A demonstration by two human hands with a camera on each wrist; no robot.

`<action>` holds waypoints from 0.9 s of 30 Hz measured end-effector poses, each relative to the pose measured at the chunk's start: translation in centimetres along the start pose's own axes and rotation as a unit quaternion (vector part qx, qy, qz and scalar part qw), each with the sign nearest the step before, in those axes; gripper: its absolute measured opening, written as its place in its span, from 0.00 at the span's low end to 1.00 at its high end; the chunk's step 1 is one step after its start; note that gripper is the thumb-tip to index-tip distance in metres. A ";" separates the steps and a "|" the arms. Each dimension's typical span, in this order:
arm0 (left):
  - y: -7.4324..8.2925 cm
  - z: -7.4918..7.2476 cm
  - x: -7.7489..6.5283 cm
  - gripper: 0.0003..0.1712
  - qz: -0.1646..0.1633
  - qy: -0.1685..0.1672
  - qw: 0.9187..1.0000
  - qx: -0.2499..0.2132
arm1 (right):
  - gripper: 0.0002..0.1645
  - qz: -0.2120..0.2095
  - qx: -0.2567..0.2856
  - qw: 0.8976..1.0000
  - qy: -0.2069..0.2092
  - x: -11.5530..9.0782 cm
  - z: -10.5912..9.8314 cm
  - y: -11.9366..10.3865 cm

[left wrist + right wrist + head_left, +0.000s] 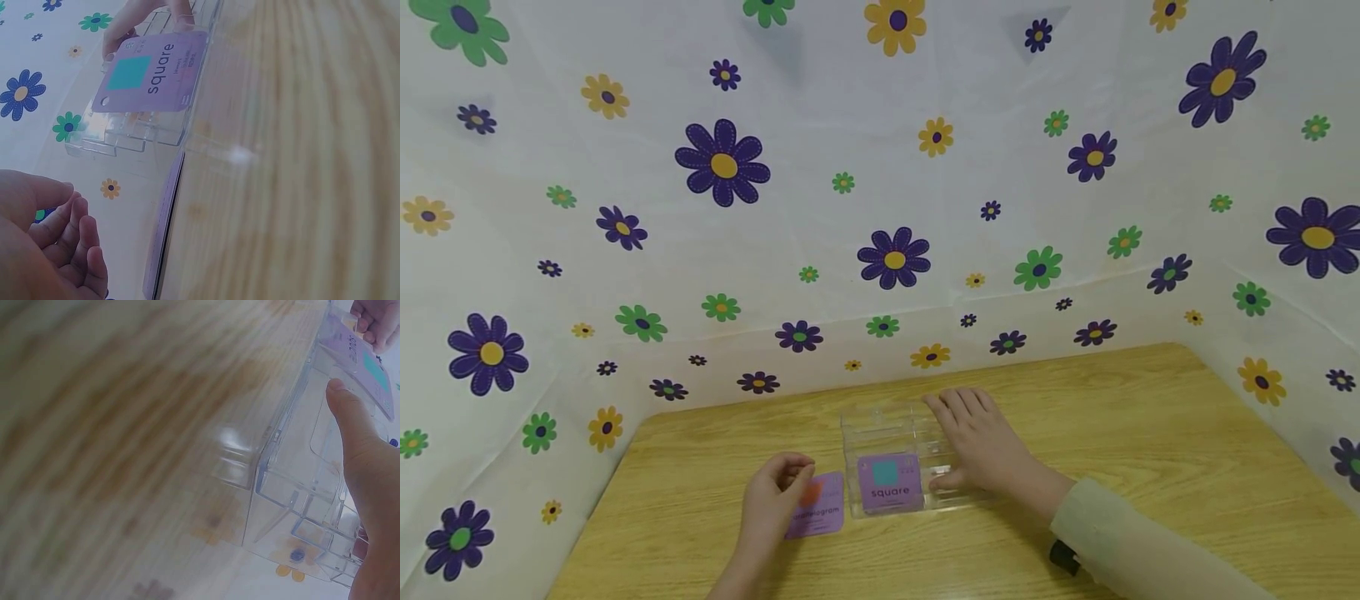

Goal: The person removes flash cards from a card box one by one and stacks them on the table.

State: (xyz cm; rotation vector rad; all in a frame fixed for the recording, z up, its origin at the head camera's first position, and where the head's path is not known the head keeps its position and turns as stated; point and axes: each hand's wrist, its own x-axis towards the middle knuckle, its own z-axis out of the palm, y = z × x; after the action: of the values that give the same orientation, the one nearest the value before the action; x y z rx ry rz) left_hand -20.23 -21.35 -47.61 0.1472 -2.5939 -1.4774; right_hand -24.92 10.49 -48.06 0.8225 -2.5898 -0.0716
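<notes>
A clear plastic stepped organizer stands on the table. A purple card marked "square", with a teal square, leans upright in its front left part. My right hand holds the organizer's right part, thumb at the front and fingers toward the back. Left of the organizer, a purple card marked "parallelogram" lies on the table, partly hidden by my left hand. That hand hovers over the card with loosely curled fingers and nothing between them; in the left wrist view it is apart from the flat cards.
The wooden table extends to both sides of the organizer. A white flowered cloth hangs behind the table and along its left and right sides. A dark band shows under the right sleeve.
</notes>
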 end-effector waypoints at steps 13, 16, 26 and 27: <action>0.3 0.8 -0.2 0.05 0.014 0.006 1.000 0.007 | 0.79 -0.004 -0.009 1.000 0.009 -0.1 0.1 -0.1; 0.3 0.9 -0.2 0.05 0.014 0.005 1.000 0.007 | 0.79 -0.005 -0.008 1.000 0.011 -0.1 0.0 -0.1; 0.6 1.2 -0.5 0.05 0.020 -0.006 1.000 -0.008 | 0.79 -0.006 -0.010 1.000 0.017 0.0 0.1 -0.1; 0.6 1.3 -0.5 0.05 0.020 -0.008 1.000 -0.011 | 0.79 -0.007 -0.013 1.000 0.018 0.0 0.1 -0.1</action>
State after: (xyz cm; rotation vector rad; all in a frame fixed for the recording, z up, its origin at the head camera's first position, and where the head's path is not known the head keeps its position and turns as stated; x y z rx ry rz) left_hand -19.93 -19.87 -47.74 0.0819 -2.5766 -1.4980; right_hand -24.91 10.44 -48.19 0.8250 -2.5452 -0.0924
